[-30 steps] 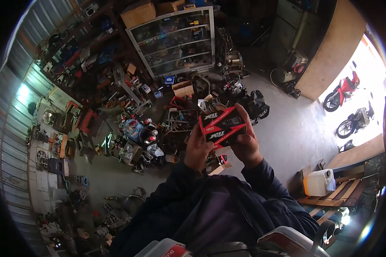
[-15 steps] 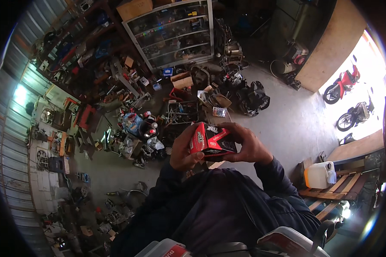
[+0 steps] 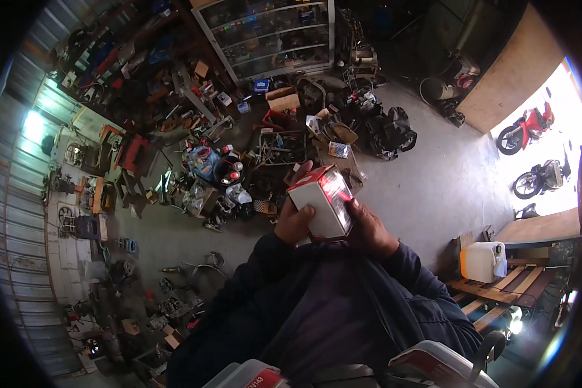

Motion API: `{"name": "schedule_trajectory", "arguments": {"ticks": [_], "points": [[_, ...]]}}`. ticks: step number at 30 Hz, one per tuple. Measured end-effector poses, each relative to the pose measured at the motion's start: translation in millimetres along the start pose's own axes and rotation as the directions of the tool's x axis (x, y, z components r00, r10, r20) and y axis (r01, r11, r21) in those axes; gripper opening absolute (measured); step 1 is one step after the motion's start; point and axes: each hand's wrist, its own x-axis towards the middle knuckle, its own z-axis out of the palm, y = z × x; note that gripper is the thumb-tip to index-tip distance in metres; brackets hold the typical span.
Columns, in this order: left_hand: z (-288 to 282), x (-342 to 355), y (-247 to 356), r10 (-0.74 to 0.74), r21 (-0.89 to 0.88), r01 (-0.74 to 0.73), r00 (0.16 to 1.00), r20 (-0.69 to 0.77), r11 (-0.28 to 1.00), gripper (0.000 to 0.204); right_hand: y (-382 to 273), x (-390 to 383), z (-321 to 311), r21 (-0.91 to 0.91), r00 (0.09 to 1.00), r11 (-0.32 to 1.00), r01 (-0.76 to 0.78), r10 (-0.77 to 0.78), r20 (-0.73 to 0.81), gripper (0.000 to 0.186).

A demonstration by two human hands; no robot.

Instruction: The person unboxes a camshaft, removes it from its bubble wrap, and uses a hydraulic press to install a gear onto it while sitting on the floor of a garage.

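Note:
In front of my chest I hold a small red and white cardboard box, turned so a plain white side faces up toward me. My left hand is closed on its left side, with the thumb on the white face and fingers behind the box. My right hand grips the right side, thumb along the red-printed face. My dark sleeves and body fill the lower part of the view.
Piles of motorcycle parts, cartons and tools crowd the floor and left side. A glass cabinet stands at the back. Two motorcycles are outside the bright doorway at right. A plastic jerrycan sits on wooden slats at lower right.
My hands have rotated the box: its red and black printed faces showed upward earlier, and a white side shows now. The surroundings shifted slightly in view as my head moved.

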Motion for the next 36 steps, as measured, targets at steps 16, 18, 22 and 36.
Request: {"name": "schedule_trajectory", "arguments": {"ticks": [16, 18, 22, 36], "points": [[-10, -8, 12, -0.323, -0.341, 0.280, 0.943, -0.077, 0.897, 0.074, -42, -10, -11, -0.636, 0.980, 0.770, 0.047, -0.159, -0.121, 0.052], [-27, -14, 3, -0.318, -0.579, 0.277, 0.948, 0.032, 0.767, 0.075, -56, -6, -20, -0.519, 0.986, 0.854, -0.023, -0.068, -0.155, 0.043], [-31, -15, 1, -0.361, -0.742, 0.251, 0.932, 0.013, 0.621, 0.082, -58, -4, -5, -0.973, 0.799, 0.225, 0.055, -0.594, -0.092, 0.032], [-14, -27, 27, -0.445, 0.274, 0.457, 0.889, -0.109, 0.846, 0.108, 33, 26, -46, 0.009, 0.986, 0.989, -0.149, 0.148, 0.076, 0.060]]}}
